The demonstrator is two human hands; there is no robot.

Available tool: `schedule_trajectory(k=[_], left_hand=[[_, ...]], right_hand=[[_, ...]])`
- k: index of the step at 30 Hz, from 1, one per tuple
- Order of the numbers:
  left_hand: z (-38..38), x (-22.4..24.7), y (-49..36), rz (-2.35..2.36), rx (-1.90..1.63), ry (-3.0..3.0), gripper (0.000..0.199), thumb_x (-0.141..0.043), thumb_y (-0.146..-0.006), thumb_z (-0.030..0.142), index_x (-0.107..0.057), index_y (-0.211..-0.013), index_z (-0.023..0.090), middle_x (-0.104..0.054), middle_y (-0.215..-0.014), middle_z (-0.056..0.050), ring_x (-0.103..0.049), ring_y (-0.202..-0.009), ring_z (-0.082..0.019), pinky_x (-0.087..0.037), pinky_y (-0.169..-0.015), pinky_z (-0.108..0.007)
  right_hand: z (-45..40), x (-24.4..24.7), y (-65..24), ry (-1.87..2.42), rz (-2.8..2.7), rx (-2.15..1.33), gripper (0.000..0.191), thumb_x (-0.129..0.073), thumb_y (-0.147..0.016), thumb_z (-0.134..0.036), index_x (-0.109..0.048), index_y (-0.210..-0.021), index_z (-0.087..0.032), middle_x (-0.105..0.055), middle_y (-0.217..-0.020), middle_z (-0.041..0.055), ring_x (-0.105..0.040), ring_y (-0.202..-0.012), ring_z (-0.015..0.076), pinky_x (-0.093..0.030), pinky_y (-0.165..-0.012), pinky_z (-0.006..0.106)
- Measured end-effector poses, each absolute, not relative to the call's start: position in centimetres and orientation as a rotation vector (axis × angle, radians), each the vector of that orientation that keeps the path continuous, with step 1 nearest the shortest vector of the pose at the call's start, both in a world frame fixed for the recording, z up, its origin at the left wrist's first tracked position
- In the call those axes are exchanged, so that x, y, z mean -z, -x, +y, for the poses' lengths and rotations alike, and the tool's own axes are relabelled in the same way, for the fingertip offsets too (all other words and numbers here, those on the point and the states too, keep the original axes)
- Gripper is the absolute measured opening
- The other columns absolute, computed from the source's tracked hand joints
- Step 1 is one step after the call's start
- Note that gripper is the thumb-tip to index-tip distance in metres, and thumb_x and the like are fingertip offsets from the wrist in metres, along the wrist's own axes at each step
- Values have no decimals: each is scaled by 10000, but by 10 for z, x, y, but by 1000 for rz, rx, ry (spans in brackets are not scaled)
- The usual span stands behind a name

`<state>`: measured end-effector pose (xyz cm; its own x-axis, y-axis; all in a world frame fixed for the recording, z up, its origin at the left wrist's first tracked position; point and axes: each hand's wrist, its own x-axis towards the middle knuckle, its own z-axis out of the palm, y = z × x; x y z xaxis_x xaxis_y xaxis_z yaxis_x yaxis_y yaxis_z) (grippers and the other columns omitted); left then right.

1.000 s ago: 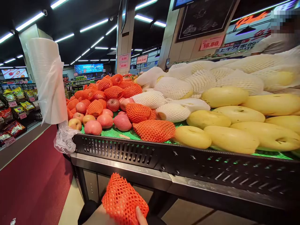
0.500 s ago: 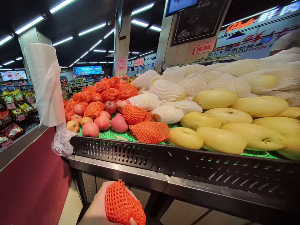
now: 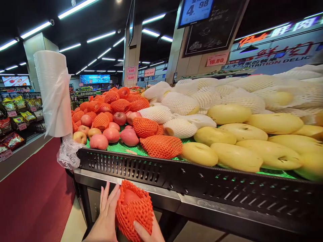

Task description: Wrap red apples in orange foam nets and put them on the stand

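At the bottom centre of the frame, a red apple wrapped in an orange foam net sleeve (image 3: 133,210) sat between both hands, just below the black perforated front rail of the fruit stand (image 3: 191,179). Its long axis ran nearly upright, tilted slightly; the sleeve's open mouth pointed up toward the rail, with red skin showing inside. The left hand (image 3: 106,215) lay flat against the sleeve's left side, fingers straight and loosely spread. The right hand (image 3: 148,233) cupped it from beneath at lower right, thumb pressed on the netting. Above the rail, bare red apples (image 3: 104,136) lay at left, yellow pears (image 3: 237,156) at right. A roll of clear plastic bags (image 3: 52,92) hung at upper left.
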<state>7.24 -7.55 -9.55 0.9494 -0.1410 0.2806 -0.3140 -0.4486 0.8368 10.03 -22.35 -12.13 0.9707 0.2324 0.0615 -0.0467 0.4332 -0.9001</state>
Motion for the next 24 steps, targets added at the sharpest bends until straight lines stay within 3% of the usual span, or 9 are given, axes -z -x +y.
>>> schedule_trajectory(k=[2,4,8,10,13,15,17,21,24], left_hand=[[-66,78,-64,-268,-44,-2133,1465,-843,-551,665,-42,-1552,-44,201,-1613,-236,307,-1459,-384,148,-1179,-641],[-57,69,-56,-239,-77,-2130,1400,-785,-671,595,137,-1536,-6,303,-1594,-172,333,-1461,-326,98,-1211,-595],[-42,67,-44,-273,-396,-2116,1031,-540,-893,288,287,-1499,401,262,-1639,49,223,-1524,-231,46,-1234,-585],[-37,67,-43,-282,-468,-2149,968,-500,-927,286,271,-1470,501,248,-1640,85,191,-1534,-254,16,-1224,-627],[-33,66,-45,-277,-517,-2236,956,-521,-933,335,246,-1477,505,229,-1648,54,160,-1538,-312,-51,-1201,-678],[-32,67,-48,-272,-564,-2274,928,-520,-935,367,214,-1485,511,193,-1658,31,123,-1541,-343,-104,-1180,-710],[-33,69,-51,-275,-609,-2286,868,-498,-947,418,166,-1496,518,144,-1667,9,81,-1543,-365,-139,-1156,-742],[-35,62,-52,-283,-594,-2352,743,-447,-977,457,53,-1524,512,88,-1680,-7,95,-1545,-342,-125,-1145,-764],[-28,45,-39,-365,-488,-2502,777,-506,-958,326,-26,-1552,468,28,-1687,-29,103,-1545,-322,-90,-1161,-759]], right_hand=[[-232,88,-125,1301,-370,61,990,-794,-671,-618,-358,-1446,-185,-536,-1355,172,-573,-1235,295,-522,-1039,409],[-237,43,-153,1478,-603,445,797,-774,-728,-572,-448,-1355,-204,-557,-1309,137,-597,-1181,260,-533,-1015,384],[-230,-40,-213,1797,-929,1135,638,-710,-824,-284,-418,-1389,-232,-462,-1338,123,-508,-1262,248,-459,-1116,435],[-225,-63,-239,2036,-1064,1051,686,-702,-802,-155,-414,-1423,-202,-421,-1349,133,-458,-1303,252,-418,-1163,440],[-223,-77,-263,2266,-1178,815,726,-746,-734,-74,-509,-1409,-195,-483,-1278,124,-489,-1249,270,-450,-1132,439],[-223,-80,-266,2376,-1206,725,736,-772,-731,-108,-530,-1419,-211,-519,-1237,132,-514,-1204,286,-487,-1074,449],[-222,-80,-262,2467,-1170,679,685,-768,-802,-280,-523,-1440,-231,-548,-1218,149,-525,-1189,320,-495,-1025,510],[-215,-75,-250,2576,-1041,689,552,-574,-945,-501,-567,-1410,-203,-410,-1481,185,-321,-1421,400,-298,-1157,626],[-211,-64,-250,2592,-984,722,606,-523,-977,-474,-456,-1503,-181,-199,-1613,146,-148,-1513,359,-139,-1264,545]])
